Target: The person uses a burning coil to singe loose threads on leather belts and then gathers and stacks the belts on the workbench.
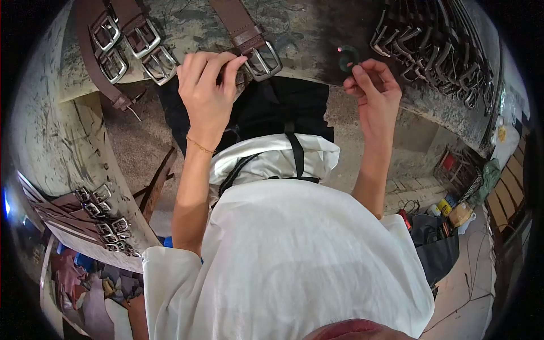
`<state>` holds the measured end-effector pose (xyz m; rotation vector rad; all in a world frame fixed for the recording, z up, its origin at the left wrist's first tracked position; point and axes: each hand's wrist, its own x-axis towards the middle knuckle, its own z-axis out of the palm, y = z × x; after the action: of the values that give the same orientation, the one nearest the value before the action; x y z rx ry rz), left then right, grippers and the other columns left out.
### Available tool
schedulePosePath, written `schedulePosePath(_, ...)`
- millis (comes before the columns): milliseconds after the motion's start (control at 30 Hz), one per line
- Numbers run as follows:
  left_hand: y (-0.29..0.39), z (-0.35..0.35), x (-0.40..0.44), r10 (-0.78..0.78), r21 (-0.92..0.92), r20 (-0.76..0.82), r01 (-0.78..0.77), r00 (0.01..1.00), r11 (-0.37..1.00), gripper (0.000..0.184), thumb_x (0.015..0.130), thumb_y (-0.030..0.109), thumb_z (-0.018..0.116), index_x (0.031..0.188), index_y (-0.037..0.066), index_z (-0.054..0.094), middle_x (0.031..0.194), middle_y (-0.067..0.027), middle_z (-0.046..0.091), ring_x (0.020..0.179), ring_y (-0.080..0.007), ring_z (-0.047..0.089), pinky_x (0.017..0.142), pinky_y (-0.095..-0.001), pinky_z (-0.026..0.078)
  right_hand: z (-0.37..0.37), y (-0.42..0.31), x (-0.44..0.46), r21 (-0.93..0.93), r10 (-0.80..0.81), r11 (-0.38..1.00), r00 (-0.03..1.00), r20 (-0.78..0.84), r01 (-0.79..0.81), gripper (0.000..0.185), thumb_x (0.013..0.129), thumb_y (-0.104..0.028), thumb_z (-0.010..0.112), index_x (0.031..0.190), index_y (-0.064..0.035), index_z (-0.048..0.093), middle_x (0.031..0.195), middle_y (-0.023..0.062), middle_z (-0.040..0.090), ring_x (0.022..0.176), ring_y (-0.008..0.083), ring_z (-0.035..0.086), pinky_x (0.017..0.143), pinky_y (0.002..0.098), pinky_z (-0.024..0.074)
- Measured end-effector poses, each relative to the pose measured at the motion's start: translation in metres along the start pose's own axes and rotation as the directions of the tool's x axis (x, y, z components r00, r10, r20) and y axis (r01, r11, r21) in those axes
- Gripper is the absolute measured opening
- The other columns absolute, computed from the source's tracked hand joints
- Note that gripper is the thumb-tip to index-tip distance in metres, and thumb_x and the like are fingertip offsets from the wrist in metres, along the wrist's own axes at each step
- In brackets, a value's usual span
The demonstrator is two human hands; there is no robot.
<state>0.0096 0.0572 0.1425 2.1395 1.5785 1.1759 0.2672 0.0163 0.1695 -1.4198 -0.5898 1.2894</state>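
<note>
A brown leather belt (229, 18) hangs over the bench edge, its silver buckle (275, 56) at the lower end. My left hand (207, 82) is at the left side of this buckle, fingers curled, thumb and fingertip closed at the frame's edge. To the right, my right hand (377, 93) is raised over the bench with thumb and fingers pinched together. What lies in the pinch is too small to make out. Just beyond those fingertips is a dark green, ring-like thing (347, 56) with a pinkish bright spot at its upper left.
More brown belts with silver buckles (141, 38) lie at the upper left. Many dark belts with buckles (442, 56) hang in a bunch at the right. Another stack of buckled belts (105, 218) lies lower left, above leather scraps (96, 283). A black bag (436, 243) stands lower right.
</note>
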Motion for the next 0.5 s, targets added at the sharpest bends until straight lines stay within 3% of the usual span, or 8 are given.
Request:
schedulePosePath(33,0.002,-0.002,0.001,-0.039,0.016,0.051,0.038,0.998,0.999,0.008,0.074,0.006,0.074,0.077,0.003,0.067,0.076,-0.0050,0.060,0.071,-0.0208,0.056,0.068,-0.0312,0.042,-0.006,0.004,-0.004,0.000,0.000,1.000,1.000,-0.007,0.000,0.015,0.084,0.001,0.064,0.098,0.0022,0.060,0.087,0.0118,0.065,0.071,0.0172,0.065,0.061,0.0265,0.0550)
schedulePosePath(100,0.006,-0.005,0.003,-0.074,0.025,0.121,0.071,0.990,0.997,0.008,0.077,0.007,0.072,0.077,0.002,0.066,0.076,-0.0059,0.061,0.071,-0.0214,0.056,0.069,-0.0310,0.042,-0.024,0.011,-0.024,0.343,0.120,0.935,0.991,-0.054,-0.094,0.014,0.084,0.002,0.063,0.097,0.0005,0.058,0.086,0.0107,0.064,0.075,0.0174,0.065,0.062,0.0249,0.0544)
schedulePosePath(200,0.002,-0.003,0.003,-0.058,0.033,0.133,0.054,0.989,0.998,0.008,0.079,0.008,0.070,0.078,0.002,0.065,0.079,-0.0065,0.062,0.073,-0.0229,0.057,0.070,-0.0315,0.043,-0.065,0.025,-0.050,0.356,0.134,0.934,0.958,-0.253,-0.036,0.012,0.085,0.001,0.062,0.097,-0.0007,0.057,0.087,0.0100,0.063,0.074,0.0166,0.064,0.062,0.0220,0.0537)
schedulePosePath(267,0.002,-0.002,0.003,-0.048,0.050,0.134,0.042,0.990,0.998,0.008,0.079,0.007,0.070,0.079,0.002,0.065,0.080,-0.0065,0.062,0.074,-0.0228,0.057,0.071,-0.0315,0.043,-0.097,0.022,-0.062,0.468,0.030,0.879,0.970,-0.240,0.088,0.011,0.086,0.002,0.060,0.095,-0.0021,0.057,0.089,0.0083,0.064,0.067,0.0126,0.060,0.060,0.0200,0.0516)
schedulePosePath(333,0.001,-0.002,0.003,-0.038,0.064,0.146,0.029,0.989,0.998,0.009,0.080,0.009,0.069,0.079,0.002,0.065,0.079,-0.0062,0.062,0.074,-0.0223,0.057,0.070,-0.0311,0.043,-0.119,0.015,-0.069,0.830,-0.174,0.521,0.977,-0.121,0.196,0.011,0.086,0.003,0.059,0.094,-0.0030,0.057,0.085,0.0043,0.062,0.061,0.0087,0.054,0.057,0.0199,0.0481)
schedulePosePath(367,0.000,-0.002,0.002,-0.029,0.059,0.154,0.020,0.988,0.998,0.009,0.081,0.009,0.069,0.079,0.002,0.065,0.079,-0.0061,0.062,0.074,-0.0221,0.057,0.070,-0.0309,0.043,-0.126,0.019,-0.069,0.829,-0.173,0.523,0.977,-0.125,0.199,0.011,0.086,0.003,0.059,0.094,-0.0030,0.057,0.085,0.0043,0.062,0.061,0.0087,0.054,0.057,0.0199,0.0481)
schedulePosePath(467,-0.001,-0.004,0.004,-0.007,0.055,0.170,-0.002,0.985,0.998,0.009,0.081,0.009,0.069,0.080,0.002,0.065,0.079,-0.0059,0.062,0.073,-0.0213,0.057,0.070,-0.0304,0.043,-0.149,0.045,-0.039,0.570,-0.170,0.751,0.932,-0.321,0.333,0.007,0.088,-0.002,0.058,0.093,-0.0059,0.057,0.087,0.0034,0.061,0.056,0.0070,0.047,0.052,0.0205,0.0403)
schedulePosePath(500,0.000,-0.005,0.004,0.000,0.051,0.191,-0.010,0.982,0.999,0.008,0.082,0.009,0.068,0.080,0.002,0.065,0.079,-0.0058,0.062,0.073,-0.0207,0.057,0.070,-0.0300,0.043,-0.145,0.051,-0.023,0.388,-0.043,0.898,0.920,-0.390,0.207,0.006,0.089,-0.002,0.055,0.091,-0.0071,0.057,0.087,0.0043,0.062,0.055,0.0073,0.045,0.052,0.0212,0.0399)
